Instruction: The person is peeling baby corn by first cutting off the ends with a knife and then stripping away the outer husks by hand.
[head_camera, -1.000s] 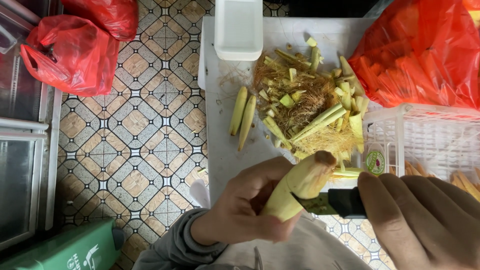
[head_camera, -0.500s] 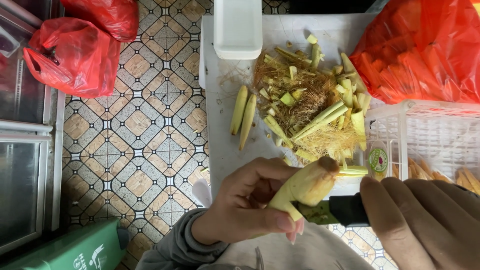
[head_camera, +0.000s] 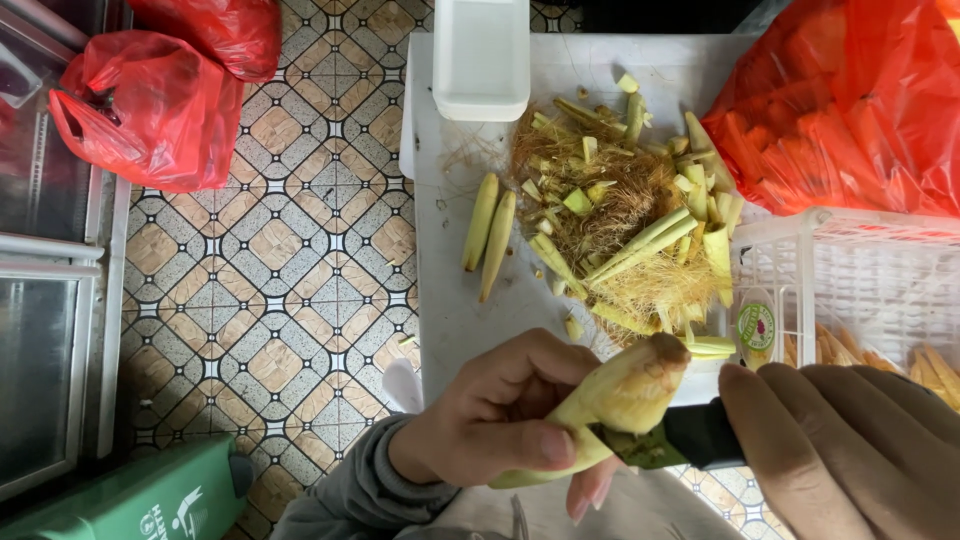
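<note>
From the head camera, looking straight down: the left hand (head_camera: 505, 420) sits at about six o'clock, fingers curled tightly around a pale green-yellow corn ear (head_camera: 612, 405) still in its husk, its cut end pointing toward two o'clock. The right hand (head_camera: 850, 450) comes in at four o'clock, closed around the black handle of a knife (head_camera: 690, 440), whose blade lies against the ear just beside the left thumb.

Above the hands, toward twelve o'clock, lies a white cutting board (head_camera: 450, 320). On it, a heap of husk strips and silk (head_camera: 620, 230) spreads at about one o'clock, and two peeled baby corn pieces (head_camera: 490, 235) lie side by side at eleven o'clock, apart from the heap. A white tub (head_camera: 482, 55) stands at the board's far edge.

At three o'clock a white plastic basket (head_camera: 850, 270) holds more small corn. Behind it, at two o'clock, bulges an orange-red bag (head_camera: 850, 100). Two red bags (head_camera: 150, 100) rest on the patterned tile floor (head_camera: 270, 280) at ten o'clock. A green box (head_camera: 140, 495) shows at seven o'clock.
</note>
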